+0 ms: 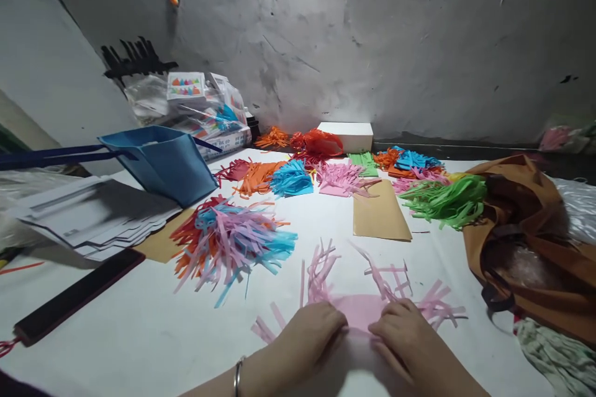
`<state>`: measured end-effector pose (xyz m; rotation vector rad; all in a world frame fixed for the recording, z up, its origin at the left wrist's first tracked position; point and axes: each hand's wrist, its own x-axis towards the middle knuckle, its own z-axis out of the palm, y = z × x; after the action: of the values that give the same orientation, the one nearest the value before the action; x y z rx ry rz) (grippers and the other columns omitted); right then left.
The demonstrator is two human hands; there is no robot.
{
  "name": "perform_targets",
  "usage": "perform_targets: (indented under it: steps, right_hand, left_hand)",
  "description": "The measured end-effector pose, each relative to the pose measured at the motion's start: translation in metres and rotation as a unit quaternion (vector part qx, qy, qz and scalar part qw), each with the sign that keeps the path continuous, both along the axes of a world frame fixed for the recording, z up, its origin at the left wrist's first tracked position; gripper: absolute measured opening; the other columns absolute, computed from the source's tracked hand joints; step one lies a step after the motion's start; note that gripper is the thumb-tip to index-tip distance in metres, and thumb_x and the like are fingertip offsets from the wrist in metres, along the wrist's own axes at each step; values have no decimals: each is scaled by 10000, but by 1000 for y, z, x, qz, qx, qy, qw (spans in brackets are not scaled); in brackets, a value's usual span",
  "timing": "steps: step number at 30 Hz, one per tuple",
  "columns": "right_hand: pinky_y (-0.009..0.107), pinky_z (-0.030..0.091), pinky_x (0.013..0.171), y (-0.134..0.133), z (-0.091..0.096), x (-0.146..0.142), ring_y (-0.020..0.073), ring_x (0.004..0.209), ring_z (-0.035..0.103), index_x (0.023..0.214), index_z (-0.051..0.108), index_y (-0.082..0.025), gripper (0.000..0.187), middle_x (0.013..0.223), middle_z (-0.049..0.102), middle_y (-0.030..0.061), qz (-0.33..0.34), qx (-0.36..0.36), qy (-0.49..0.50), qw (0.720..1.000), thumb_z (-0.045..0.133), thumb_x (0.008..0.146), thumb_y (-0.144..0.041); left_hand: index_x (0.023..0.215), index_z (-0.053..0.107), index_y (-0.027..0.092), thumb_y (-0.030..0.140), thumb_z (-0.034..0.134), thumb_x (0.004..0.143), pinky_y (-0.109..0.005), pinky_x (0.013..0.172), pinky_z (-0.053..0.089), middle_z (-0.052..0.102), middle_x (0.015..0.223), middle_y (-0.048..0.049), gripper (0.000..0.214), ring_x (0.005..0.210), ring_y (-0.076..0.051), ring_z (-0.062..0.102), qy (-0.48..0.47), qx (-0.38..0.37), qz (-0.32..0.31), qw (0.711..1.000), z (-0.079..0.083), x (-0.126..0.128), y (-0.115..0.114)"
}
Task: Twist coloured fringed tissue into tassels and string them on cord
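Note:
A fringed sheet of pink tissue paper (358, 312) lies on the white table in front of me, its cut strips spreading out on both sides. My left hand (310, 332) closes on its left part, fingers curled and pressed together, with a metal bangle (238, 377) at the wrist. On the right part of the same sheet, my right hand (406, 334) grips with bent fingers. The fingertips of both hands are partly hidden. Beyond the left hand rests a heap of pink, blue, red and orange fringed tissue (237, 236).
A brown envelope (379, 214) and green fringe (447, 198) lie ahead. Several fringed bundles line the back near a white box (347, 136). At left are a blue bag (161, 164), papers (88, 211) and a black phone (79, 294). A brown bag (526, 229) stands right.

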<state>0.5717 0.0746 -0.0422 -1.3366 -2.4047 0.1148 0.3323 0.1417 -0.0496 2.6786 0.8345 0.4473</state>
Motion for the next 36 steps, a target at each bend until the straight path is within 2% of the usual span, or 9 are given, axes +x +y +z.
perform_targets:
  steps: [7, 12, 15, 18, 21, 25, 30, 33, 36]
  right_hand:
    - [356, 414, 750, 13, -20, -20, 255, 841, 606, 1029, 640, -229, 197, 906, 703, 45, -189, -4, 32, 981, 455, 1012, -162]
    - [356, 348, 700, 24, -27, -24, 238, 698, 565, 901, 596, -218, 156, 741, 662, 19, -220, 66, -18, 973, 505, 982, -120]
    - [433, 357, 822, 23, -18, -16, 272, 814, 578, 1019, 605, -193, 160, 872, 669, 64, -233, 101, -23, 967, 515, 955, -77]
    - [467, 345, 932, 15, -6, -11, 285, 975, 550, 1146, 579, -161, 264, 1045, 644, 108, -147, 176, 1, 973, 491, 936, -27]
    - [353, 385, 815, 7, -5, -16, 229, 884, 534, 1034, 603, -172, 220, 952, 630, 65, -2, 154, 27, 988, 476, 934, -22]
    - [330, 348, 702, 9, -21, -28, 204, 749, 492, 833, 590, -182, 242, 809, 598, 27, -2, 178, -3, 984, 503, 872, 40]
    - [326, 325, 717, 12, -23, -30, 194, 738, 464, 757, 538, -181, 263, 760, 551, 18, -22, 213, 27, 976, 492, 867, 53]
    - [331, 331, 778, 7, -12, -27, 197, 770, 467, 802, 540, -189, 208, 796, 550, 16, -22, 185, 67, 980, 497, 877, 0]
    - [364, 312, 882, 3, -9, -26, 193, 756, 466, 824, 536, -205, 166, 791, 541, -6, -21, 156, 58, 986, 548, 826, -40]
  left_hand:
    - [865, 619, 190, 82, 503, 872, -285, 630, 387, 711, 870, -62, 158, 777, -216, 641, 116, -20, 153, 981, 8, 9, 21]
    - [858, 620, 195, 93, 487, 898, -293, 610, 359, 711, 856, -62, 172, 756, -214, 645, 124, -21, 174, 977, 6, 9, 21]
    - [856, 623, 194, 104, 490, 904, -298, 588, 339, 717, 849, -70, 168, 739, -220, 647, 129, -20, 178, 975, 7, 10, 21]
    - [834, 616, 195, 112, 495, 899, -305, 563, 305, 722, 828, -67, 160, 703, -215, 642, 128, -15, 185, 974, 5, 11, 23]
    - [798, 597, 198, 100, 520, 876, -308, 547, 282, 708, 780, -47, 147, 660, -198, 619, 124, -8, 189, 974, 0, 12, 25]
    - [885, 608, 200, 67, 480, 907, -321, 574, 338, 697, 801, -41, 186, 688, -209, 606, 112, 10, 187, 976, -2, 10, 22]
    - [1179, 576, 208, 157, 593, 907, -486, 1006, 350, 642, 1257, -107, 278, 1166, -316, 529, 15, 137, 88, 987, 10, 1, 8]
    - [1107, 583, 220, 210, 659, 890, -472, 1018, 312, 680, 1095, -52, 230, 1036, -266, 555, -27, 200, -17, 979, 7, -3, 4]
    - [904, 571, 207, 72, 593, 887, -398, 889, 346, 663, 854, -2, 138, 810, -192, 544, -12, 221, -41, 974, -7, -2, 8]
